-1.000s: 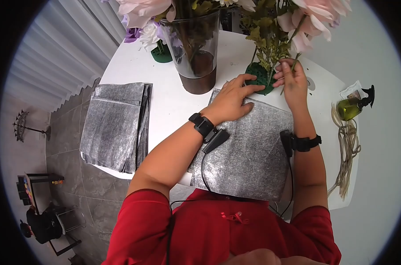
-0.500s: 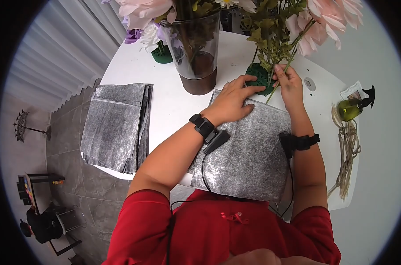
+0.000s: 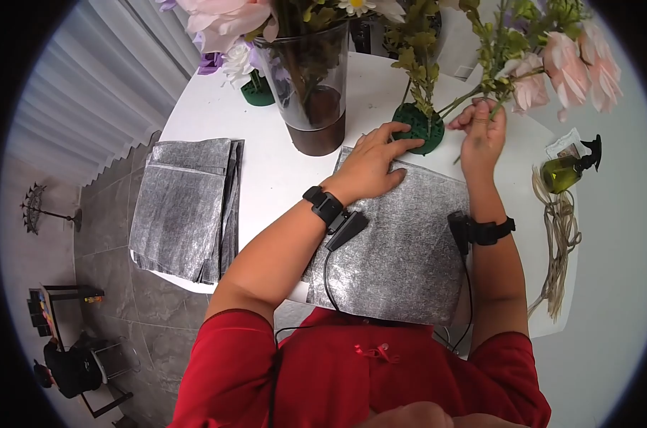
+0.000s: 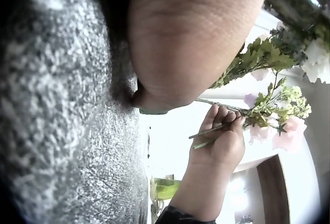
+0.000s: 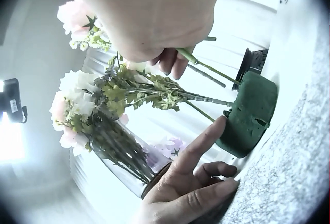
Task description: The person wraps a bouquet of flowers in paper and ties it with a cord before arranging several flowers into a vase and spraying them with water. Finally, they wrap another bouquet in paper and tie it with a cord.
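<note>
The left hand reaches across a grey mottled sheet. Its outstretched fingers touch a round green floral foam block, and the index finger lies against the block in the right wrist view. Leafy stems stand upright in the foam. To the right of the block, the right hand pinches flower stems whose cut ends stick out below the palm. Those stems lean right and carry pink roses and small greenery. In the right wrist view the pinching fingers are partly hidden behind the wrist.
A tall clear vase of flowers stands behind the left hand. Stacked grey sheets lie at the table's left. A green spray bottle and a bundle of beige strands are at the right. Another green foam base holds flowers farther back.
The right hand has drawn the pink rose stems away from the foam, first lower, then up and right, tilting the blooms rightward. The left hand stays at the foam.
</note>
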`<state>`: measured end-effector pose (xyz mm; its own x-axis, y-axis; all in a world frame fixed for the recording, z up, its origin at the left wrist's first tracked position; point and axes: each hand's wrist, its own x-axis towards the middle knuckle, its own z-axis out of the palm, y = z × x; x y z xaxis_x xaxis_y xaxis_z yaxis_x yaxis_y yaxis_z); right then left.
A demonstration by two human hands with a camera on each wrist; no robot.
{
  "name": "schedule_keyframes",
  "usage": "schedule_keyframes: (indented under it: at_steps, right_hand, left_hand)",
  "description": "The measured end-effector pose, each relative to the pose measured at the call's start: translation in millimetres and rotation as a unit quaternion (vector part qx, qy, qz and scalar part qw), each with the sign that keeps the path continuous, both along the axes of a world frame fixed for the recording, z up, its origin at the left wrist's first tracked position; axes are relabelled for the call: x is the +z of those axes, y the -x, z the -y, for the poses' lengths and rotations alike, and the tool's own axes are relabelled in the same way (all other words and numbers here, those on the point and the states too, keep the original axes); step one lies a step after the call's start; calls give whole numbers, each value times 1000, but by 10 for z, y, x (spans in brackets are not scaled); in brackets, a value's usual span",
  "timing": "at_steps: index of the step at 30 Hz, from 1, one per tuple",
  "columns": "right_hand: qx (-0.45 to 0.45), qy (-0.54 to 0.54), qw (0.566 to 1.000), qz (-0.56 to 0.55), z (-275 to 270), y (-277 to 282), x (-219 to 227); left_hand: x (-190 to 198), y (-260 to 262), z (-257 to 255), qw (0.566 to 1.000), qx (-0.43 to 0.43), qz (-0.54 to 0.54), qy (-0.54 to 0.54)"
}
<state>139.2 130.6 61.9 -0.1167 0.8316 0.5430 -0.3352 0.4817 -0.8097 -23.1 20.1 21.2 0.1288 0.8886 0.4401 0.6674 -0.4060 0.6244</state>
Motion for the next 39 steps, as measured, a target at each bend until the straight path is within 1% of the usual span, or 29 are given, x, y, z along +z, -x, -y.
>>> schedule_keyframes:
  at_steps: [2,4,5,6,7,8,9,10,11,12,13,15,16,17,19,21,23,25,27,28,30,31,33,34,35,37,39]
  right_hand:
    - [25,105,991,77,17,-26,-14]
    - [34,82,995,47,-10,30,-103]
    - [6,50,996,76,-42,45,-145]
    - [39,65,996,53,-108,42,-240]
    - [42,128,990,51,-74,62,-212]
    - [24,111,989,99,-65,77,-200]
    - [-25,35,987,154,-71,75,-219]
    - [-43,17,985,164,-127,73,-289]
    - [-51,30,978,201,-104,46,-235]
    - [-115,-50,966,224,-92,40,-187]
    - [-174,-129,945,247,-80,49,-142]
    - [-168,-105,945,262,-100,60,-161]
    - [-177,-140,942,249,-110,71,-196]
    - [-111,-69,959,252,-102,67,-195]
    - [-102,-96,952,271,-173,61,-297]
    - [-109,-101,948,281,-145,46,-268]
    - [-81,-48,944,317,-117,47,-240]
    - [-90,-52,944,314,-88,37,-207]
    - [-79,6,958,274,-25,26,-118]
    - [-79,6,959,272,-33,39,-137]
    - [-95,-19,978,185,-43,89,-183]
    - [-91,-18,979,184,-63,85,-202]
    - [-52,7,949,312,-68,46,-159]
    - [-41,-37,964,262,-66,67,-179]
    - [-94,-99,953,272,-114,86,-270]
    - [-112,-101,943,296,-134,77,-304]
    - [-91,-50,958,266,-200,119,-401]
  left_hand:
    - [10,9,16,1000,-8,12,8]
    - [-5,11,-5,1000,-6,-4,-23]
    - [-18,3,-20,1000,-5,-2,-20]
    - [12,-11,-15,1000,-5,6,13]
    - [24,-17,-12,1000,-2,-6,4]
    - [40,-26,-8,1000,-2,1,26]
    - [76,-46,10,1000,2,0,31]
    - [73,-53,6,999,-4,13,37]
    - [57,-50,-5,1000,-6,-1,25]
    - [50,-57,-9,1000,-4,-7,25]
    - [48,-62,-6,1000,1,-13,25]
    - [73,-77,4,999,-5,-1,38]
    - [26,-81,-13,1000,-1,9,8]
    - [35,-88,-12,1000,3,3,14]
    - [15,-82,-26,1000,-1,-12,-5]
    - [72,-116,-3,1000,-2,-9,4]
    - [101,-116,16,1000,4,-7,15]
    - [98,-115,15,1000,-1,-4,16]
    - [82,-113,3,1000,-2,-4,14]
    - [70,-109,2,1000,-2,-2,12]
    - [60,-102,-5,1000,-1,-8,5]
    - [53,-102,-8,1000,-1,-12,-1]
    - [26,-96,-12,1000,-2,-7,0]
    - [23,-89,-23,1000,-7,-1,-3]
    - [23,-97,-23,1000,-5,-1,-12]
    - [8,-88,-28,1000,-7,4,-12]
    - [43,-72,-15,999,-10,-5,33]
